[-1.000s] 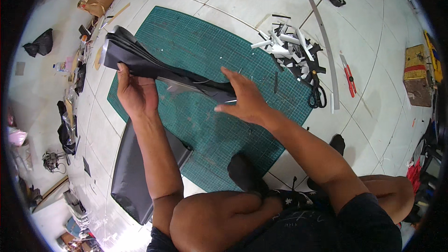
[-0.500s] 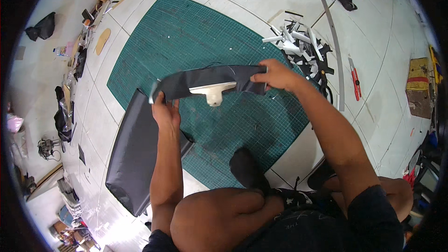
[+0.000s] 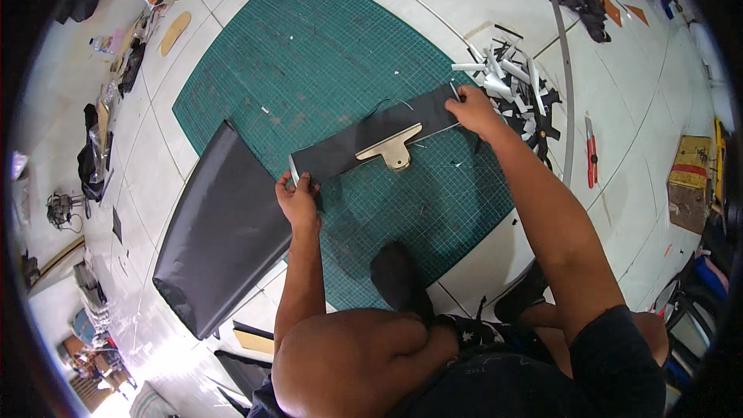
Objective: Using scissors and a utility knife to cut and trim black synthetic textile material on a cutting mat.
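Observation:
Between my hands stretches a long strip of black sheet material (image 3: pixel 333 153) with pale ends, held above the green cutting mat (image 3: pixel 255 54). A wide metal bulldog clip (image 3: pixel 392 150) grips its near edge around the middle. My left hand (image 3: pixel 299 200) pinches the left end, thumb and fingers closed at the pale edge. My right hand (image 3: pixel 474 111) holds the right end the same way, close to a heap of offcuts (image 3: pixel 511 81). The strip slants, its right end farther from me than its left.
A black roll or folded sheet (image 3: pixel 224 232) lies left, partly on the mat. To the right are a long grey metal ruler (image 3: pixel 567 93), a red cutter knife (image 3: pixel 591 156) and a worn yellow-red box (image 3: pixel 691 183). My sock-covered foot (image 3: pixel 400 279) rests on the mat's near part.
The strip has tilted and flattened; its left end came nearer to me and its right end moved slightly farther away. The clip shifted right. Both hands keep their hold.

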`<state>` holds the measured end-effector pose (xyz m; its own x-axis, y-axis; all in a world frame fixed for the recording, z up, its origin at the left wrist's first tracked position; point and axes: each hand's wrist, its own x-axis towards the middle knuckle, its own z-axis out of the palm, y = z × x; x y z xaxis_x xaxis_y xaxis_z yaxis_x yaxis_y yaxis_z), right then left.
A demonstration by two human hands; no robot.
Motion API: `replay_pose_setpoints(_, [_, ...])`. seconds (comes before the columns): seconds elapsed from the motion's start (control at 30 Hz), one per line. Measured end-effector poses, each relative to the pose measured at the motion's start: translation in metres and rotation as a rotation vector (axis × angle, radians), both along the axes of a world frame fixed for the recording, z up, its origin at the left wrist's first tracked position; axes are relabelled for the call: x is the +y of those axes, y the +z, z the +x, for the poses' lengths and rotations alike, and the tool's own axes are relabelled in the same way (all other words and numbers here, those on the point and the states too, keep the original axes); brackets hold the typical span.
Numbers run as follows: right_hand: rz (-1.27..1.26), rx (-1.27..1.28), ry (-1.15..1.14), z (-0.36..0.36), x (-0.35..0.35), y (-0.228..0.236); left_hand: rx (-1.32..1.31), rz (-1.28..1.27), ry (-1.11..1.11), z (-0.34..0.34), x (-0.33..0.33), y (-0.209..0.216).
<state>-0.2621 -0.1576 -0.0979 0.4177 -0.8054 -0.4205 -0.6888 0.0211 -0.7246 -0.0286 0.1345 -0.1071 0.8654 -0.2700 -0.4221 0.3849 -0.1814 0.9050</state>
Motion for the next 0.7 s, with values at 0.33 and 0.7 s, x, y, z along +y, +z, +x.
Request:
replay_pose_setpoints(0.33, [-0.117, -0.242, -0.145, -0.030, 0.016, -0.010, -0.976, 0.506, -0.100, -0.008, 0.011, -0.004])
replay_pose_setpoints(0.7, [-0.084, -0.361, -0.200, -0.082, 0.097, -0.002, -1.016, 0.282, -0.620, -0.060, -0.012, 0.029])
